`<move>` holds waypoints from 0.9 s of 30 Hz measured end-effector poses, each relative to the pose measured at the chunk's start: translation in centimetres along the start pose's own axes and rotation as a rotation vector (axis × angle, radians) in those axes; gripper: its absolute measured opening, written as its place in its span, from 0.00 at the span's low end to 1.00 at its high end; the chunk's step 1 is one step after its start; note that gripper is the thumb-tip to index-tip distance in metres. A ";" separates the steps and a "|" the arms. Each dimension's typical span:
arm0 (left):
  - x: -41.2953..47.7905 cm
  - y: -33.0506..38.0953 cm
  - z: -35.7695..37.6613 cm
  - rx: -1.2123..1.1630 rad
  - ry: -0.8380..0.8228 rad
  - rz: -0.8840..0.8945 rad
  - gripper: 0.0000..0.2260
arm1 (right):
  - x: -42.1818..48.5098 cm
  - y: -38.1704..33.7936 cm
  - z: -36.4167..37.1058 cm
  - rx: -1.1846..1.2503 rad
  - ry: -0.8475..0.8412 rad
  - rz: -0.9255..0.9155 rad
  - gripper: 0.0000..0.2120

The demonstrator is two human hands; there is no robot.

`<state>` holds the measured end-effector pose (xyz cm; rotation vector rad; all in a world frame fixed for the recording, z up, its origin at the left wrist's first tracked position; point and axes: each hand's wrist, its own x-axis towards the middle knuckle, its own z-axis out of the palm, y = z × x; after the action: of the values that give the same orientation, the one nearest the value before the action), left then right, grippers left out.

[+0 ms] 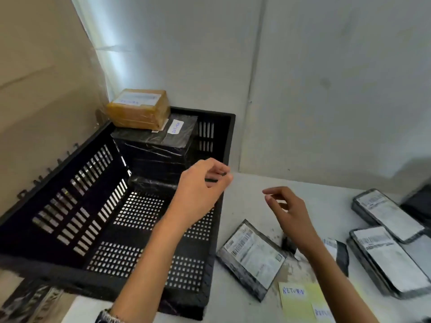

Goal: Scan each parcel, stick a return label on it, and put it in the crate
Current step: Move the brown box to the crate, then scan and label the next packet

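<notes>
The black slatted crate (217, 229) fills the left half of the view. In its far corner a brown parcel (140, 110) with a return label lies on a black wrapped parcel (161, 145) that bears a white "RETURN" label (175, 127); a smaller black parcel (151, 184) lies in front of them. My left hand (200, 190) hovers over the crate's right rim with loosely curled fingers and holds nothing. Above the table, my right hand (289, 213) also hangs empty, fingers relaxed. A grey parcel (251, 255) with a barcode label lies on the table below it.
Two more grey parcels (387, 215) (391, 259) lie at the right edge of the white table (326, 190). A yellow sheet of "RETURN" labels (300, 297) lies near the front. A small dark object (288, 243) stands under my right wrist. White walls close off the back.
</notes>
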<state>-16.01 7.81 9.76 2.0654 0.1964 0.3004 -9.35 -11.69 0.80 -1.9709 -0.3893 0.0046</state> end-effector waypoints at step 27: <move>-9.7 -11.8 21.8 -0.156 0.202 -1.022 0.35 | -1.1 16.0 2.9 -0.798 -0.502 0.150 0.22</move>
<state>-19.11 -7.12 -12.11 1.5386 1.2453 -0.1138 -6.65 -15.35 -14.84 -2.7851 -0.6317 0.5192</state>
